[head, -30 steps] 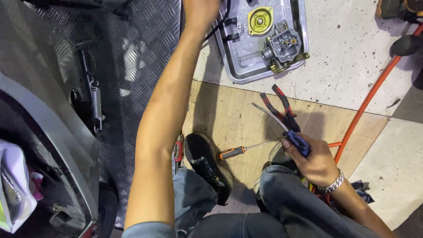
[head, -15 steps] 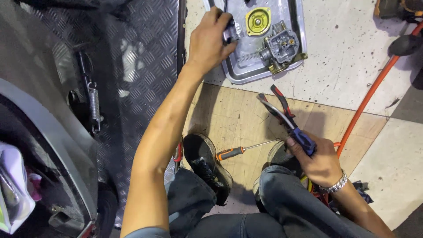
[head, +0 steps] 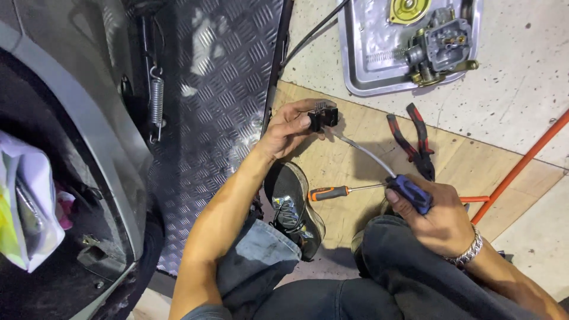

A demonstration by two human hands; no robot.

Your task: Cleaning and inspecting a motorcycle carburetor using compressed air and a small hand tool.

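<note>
My left hand (head: 288,129) grips a small black part (head: 323,118) above the wooden board (head: 355,160). My right hand (head: 435,216) holds a blue-handled screwdriver (head: 409,192), and its long metal shaft reaches up to the black part. The right hand rests over my right knee. Red-and-black pliers (head: 415,142) lie on the board just above the right hand. An orange-handled screwdriver (head: 332,192) lies on the board between my knees.
A metal tray (head: 367,65) at the top holds a carburettor (head: 441,41) and a yellow round part (head: 408,9). An orange hose (head: 521,166) runs along the right. A checkered metal plate (head: 219,89) with a spring (head: 156,101) lies left. My black shoe (head: 293,207) rests below.
My left hand came back from the metal tray holding the small black part, now over the board. The right hand dropped the pliers onto the board and points the blue-handled screwdriver at the part.
</note>
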